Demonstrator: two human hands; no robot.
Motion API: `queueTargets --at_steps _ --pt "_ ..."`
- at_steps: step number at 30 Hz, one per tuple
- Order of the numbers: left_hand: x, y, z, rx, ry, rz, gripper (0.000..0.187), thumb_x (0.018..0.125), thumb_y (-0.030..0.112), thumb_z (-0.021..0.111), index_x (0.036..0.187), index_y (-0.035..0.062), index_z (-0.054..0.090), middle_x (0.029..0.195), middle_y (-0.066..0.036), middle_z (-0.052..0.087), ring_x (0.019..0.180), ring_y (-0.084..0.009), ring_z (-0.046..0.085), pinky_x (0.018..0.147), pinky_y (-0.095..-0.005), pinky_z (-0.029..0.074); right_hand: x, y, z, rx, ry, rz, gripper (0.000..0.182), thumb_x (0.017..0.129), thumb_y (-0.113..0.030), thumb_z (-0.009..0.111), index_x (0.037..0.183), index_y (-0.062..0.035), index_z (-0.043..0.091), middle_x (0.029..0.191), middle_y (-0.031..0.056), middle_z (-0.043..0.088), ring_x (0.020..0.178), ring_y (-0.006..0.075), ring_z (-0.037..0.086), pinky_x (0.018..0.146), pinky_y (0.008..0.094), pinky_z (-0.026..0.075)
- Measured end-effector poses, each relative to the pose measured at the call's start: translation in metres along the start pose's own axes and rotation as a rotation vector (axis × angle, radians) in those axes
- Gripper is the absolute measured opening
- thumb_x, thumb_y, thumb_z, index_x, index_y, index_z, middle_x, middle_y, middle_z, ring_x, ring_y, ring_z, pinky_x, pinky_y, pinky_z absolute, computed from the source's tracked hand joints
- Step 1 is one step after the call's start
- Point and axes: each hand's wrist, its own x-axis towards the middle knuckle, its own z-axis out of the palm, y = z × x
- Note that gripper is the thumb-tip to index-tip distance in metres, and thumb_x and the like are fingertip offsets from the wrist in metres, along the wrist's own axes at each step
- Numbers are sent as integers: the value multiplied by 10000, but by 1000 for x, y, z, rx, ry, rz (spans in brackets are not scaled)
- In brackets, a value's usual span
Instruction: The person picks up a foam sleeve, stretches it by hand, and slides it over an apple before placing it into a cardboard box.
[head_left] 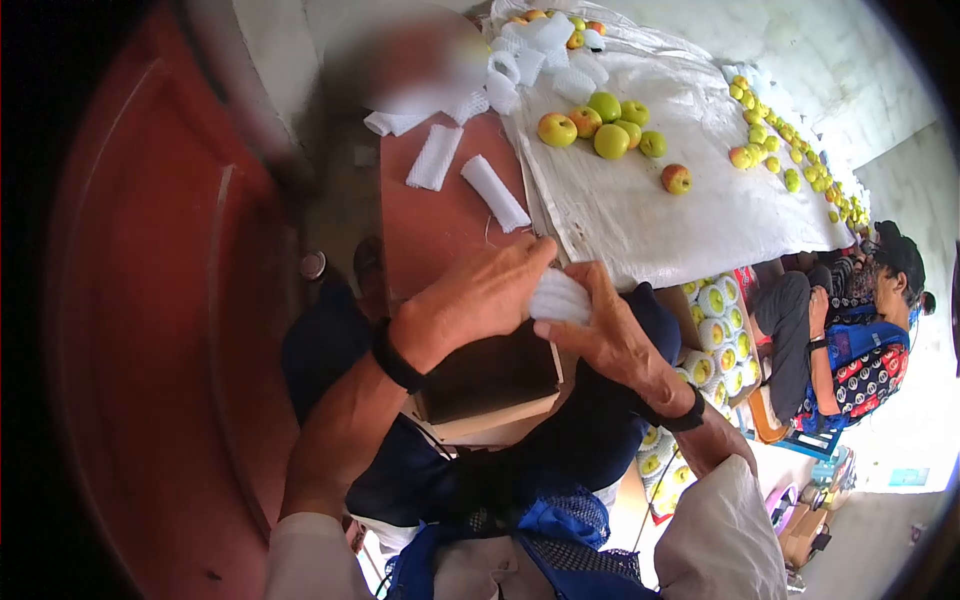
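Observation:
Between my two hands is a white foam net sleeve point(558, 299), held above my lap. My left hand point(478, 292) is closed at its left side, with the fingertips near its upper edge. Around its right side curl the thumb and fingers of my right hand point(606, 330). Whether a fruit sits inside the foam cannot be made out. Below my hands, an open cardboard box point(498, 424) rests between my legs. Two more foam sleeves, one flat point(435, 157) and one rolled point(495, 193), lie on the red surface point(408, 235) in front of me.
Loose apples point(611, 140) lie on a white sheet point(640, 225) ahead, with more foam sleeves point(540, 48) at its far end. To the right stand boxes of foam-wrapped apples point(715, 335). Another person point(850, 350) sits beyond them. A red door point(140, 300) fills the left.

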Motion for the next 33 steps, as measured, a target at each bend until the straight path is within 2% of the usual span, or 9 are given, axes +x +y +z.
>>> queueTargets --at_steps 4,6,10,13,20,24,28,31,33 --pt "5 -17 -16 -47 51 -183 599 792 44 793 1294 -1 470 1214 -242 611 1169 -448 600 936 -499 505 40 -8 -11 -175 4 -74 575 886 -320 795 1302 -3 556 1195 239 654 1093 394 655 922 447 512" --pt "8 -32 -11 42 436 -140 653 791 -69 677 1389 -15 419 1195 -263 578 1145 -471 575 914 -534 500 65 -8 -8 -283 80 -167 553 879 -340 795 1266 3 599 1200 256 651 1093 412 650 925 450 509" --pt "7 -45 -33 168 662 -306 938 788 153 859 1523 -25 304 1400 -298 496 1298 -455 519 1091 -467 445 117 -4 -2 -163 147 -150 596 887 -399 788 1268 26 617 1059 254 704 997 401 689 868 434 523" --pt "0 -49 -49 117 678 -438 857 843 170 822 1506 -45 323 1405 -298 489 1312 -460 508 1080 -484 451 158 3 0 -81 143 19 654 902 -457 767 1225 88 604 843 196 702 744 259 694 664 391 541" --pt "-13 -65 -60 183 644 -595 653 916 221 766 1430 -18 443 1298 -230 551 1019 -327 683 892 -435 555 226 35 13 -67 128 151 877 878 -396 801 1441 142 398 894 163 685 681 184 679 572 320 543" --pt "-17 -72 -60 203 653 -590 588 922 232 759 1389 -5 493 1262 -209 565 948 -300 691 862 -425 557 240 79 28 -186 326 -33 781 867 -411 790 1356 104 467 786 149 703 650 249 701 623 367 554" --pt "-19 -77 -60 236 655 -560 548 928 235 753 1365 4 516 1244 -200 574 916 -292 686 862 -420 552 223 70 13 65 205 164 691 882 -380 757 1363 47 506 991 256 717 929 334 727 808 438 557" --pt "-21 -78 -59 236 682 -547 501 936 241 742 1331 1 548 1218 -192 588 907 -282 683 861 -417 544 220 79 11 -348 577 -165 463 893 -358 715 1174 5 652 902 183 753 874 394 721 834 489 539" --pt "-20 -79 -58 235 665 -536 461 943 242 733 1298 -7 578 1226 -191 597 901 -279 682 865 -419 539 211 72 3 -380 448 -34 433 887 -384 717 1127 -25 682 908 180 753 882 383 722 829 481 541"
